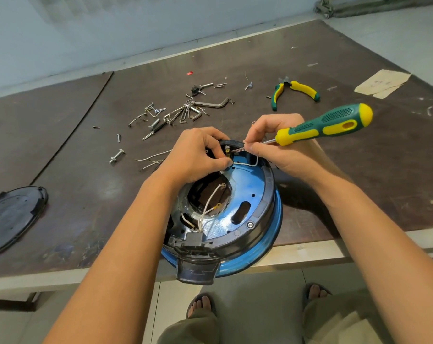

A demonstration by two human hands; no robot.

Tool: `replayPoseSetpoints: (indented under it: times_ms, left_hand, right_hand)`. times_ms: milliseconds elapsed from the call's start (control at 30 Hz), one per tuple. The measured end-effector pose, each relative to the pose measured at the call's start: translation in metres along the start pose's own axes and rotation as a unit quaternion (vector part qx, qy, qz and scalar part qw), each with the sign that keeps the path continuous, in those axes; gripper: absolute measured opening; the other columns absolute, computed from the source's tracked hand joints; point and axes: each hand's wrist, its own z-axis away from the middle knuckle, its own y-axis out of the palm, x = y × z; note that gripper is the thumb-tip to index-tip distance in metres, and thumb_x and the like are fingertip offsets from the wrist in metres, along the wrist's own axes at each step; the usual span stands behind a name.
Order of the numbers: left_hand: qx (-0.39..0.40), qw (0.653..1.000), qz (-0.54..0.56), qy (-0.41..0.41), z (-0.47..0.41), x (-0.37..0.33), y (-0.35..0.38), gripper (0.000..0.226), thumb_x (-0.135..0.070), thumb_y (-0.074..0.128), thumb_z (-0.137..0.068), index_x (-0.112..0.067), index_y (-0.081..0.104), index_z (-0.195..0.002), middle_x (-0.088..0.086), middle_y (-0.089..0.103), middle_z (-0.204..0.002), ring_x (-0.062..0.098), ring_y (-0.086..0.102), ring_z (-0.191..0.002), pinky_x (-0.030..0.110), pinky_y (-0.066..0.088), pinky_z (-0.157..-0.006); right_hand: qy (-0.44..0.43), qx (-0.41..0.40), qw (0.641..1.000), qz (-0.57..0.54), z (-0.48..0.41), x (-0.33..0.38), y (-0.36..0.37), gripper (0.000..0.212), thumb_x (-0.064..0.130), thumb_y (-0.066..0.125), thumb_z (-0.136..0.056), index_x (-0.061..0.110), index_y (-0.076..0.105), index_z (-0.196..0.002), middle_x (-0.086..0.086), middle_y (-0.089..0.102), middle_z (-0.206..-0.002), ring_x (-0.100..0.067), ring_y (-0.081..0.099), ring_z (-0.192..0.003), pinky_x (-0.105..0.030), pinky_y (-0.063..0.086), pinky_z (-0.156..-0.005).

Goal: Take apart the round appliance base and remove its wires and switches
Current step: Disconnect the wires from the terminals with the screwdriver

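The round appliance base sits open side up at the near edge of the table, partly hanging over it. It looks like a rigid shell, a blue pan inside a black plastic ring. I'd judge it fairly light and ready to slide or tip off that edge, so the rim is the place to steady it.

The left hand does just that: its fingers curl over the far rim and pinch a small brass-coloured switch part under their tips. The right hand pinches the thin shaft of the screwdriver close to the tip, which lies between the two sets of fingers.

The white wires, thin and floppy, run from below the left palm to a black connector block. They're probably best pulled at their terminals.

What the tip bears on is hidden by the fingers: screw or clip, I cannot tell.

Beyond the fingers lie loose screws and hex keys and pliers. Far left sits a black cover plate, cut off by the frame.
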Motion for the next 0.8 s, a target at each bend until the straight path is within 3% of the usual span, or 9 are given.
replayPoseSetpoints:
  times_ms: [133,267,600,800]
  left_hand:
    - [-0.004,1.0,-0.005,-0.003,-0.0003,0.0005,0.0005,0.016,-0.024,0.081,-0.078,-0.027,0.074,-0.064,-0.02,0.063,-0.115,0.0,0.058,-0.102,0.001,0.035,-0.074]
    - [-0.003,1.0,-0.005,0.0,-0.0003,0.0004,0.0006,0.015,-0.023,0.08,-0.078,-0.025,0.074,-0.064,-0.019,0.064,-0.115,0.0,0.058,-0.101,0.002,0.037,-0.075]
    - [0.007,1.0,0.011,0.0,0.0008,-0.0034,0.0,0.012,-0.021,0.08,-0.077,-0.02,0.076,-0.066,-0.017,0.064,-0.115,0.006,0.061,-0.097,0.034,0.049,-0.089]
    - [0.013,1.0,0.016,-0.004,0.0007,-0.0037,-0.0007,0.015,-0.021,0.08,-0.077,-0.024,0.074,-0.064,-0.017,0.064,-0.115,0.006,0.06,-0.097,0.038,0.05,-0.09]
  right_hand:
    - [-0.004,0.001,1.0,0.007,-0.0004,0.0008,0.0015,0.014,0.006,0.077,-0.087,0.019,0.071,-0.085,0.006,0.069,-0.082,-0.003,0.067,-0.078,-0.015,0.055,-0.069]
    - [-0.006,-0.002,1.0,0.011,0.0002,0.0009,0.0019,0.017,0.007,0.078,-0.087,0.022,0.071,-0.084,0.009,0.069,-0.081,-0.001,0.067,-0.078,-0.012,0.053,-0.068]
    - [0.031,-0.009,0.999,0.007,-0.0021,0.0028,0.0024,0.006,0.011,0.079,-0.087,0.014,0.074,-0.087,0.0,0.073,-0.084,-0.009,0.07,-0.077,-0.019,0.056,-0.069]
    - [0.078,-0.027,0.996,-0.016,-0.0066,-0.0001,0.0042,0.009,0.016,0.082,-0.084,0.014,0.074,-0.089,-0.001,0.075,-0.084,-0.016,0.07,-0.081,-0.025,0.059,-0.071]
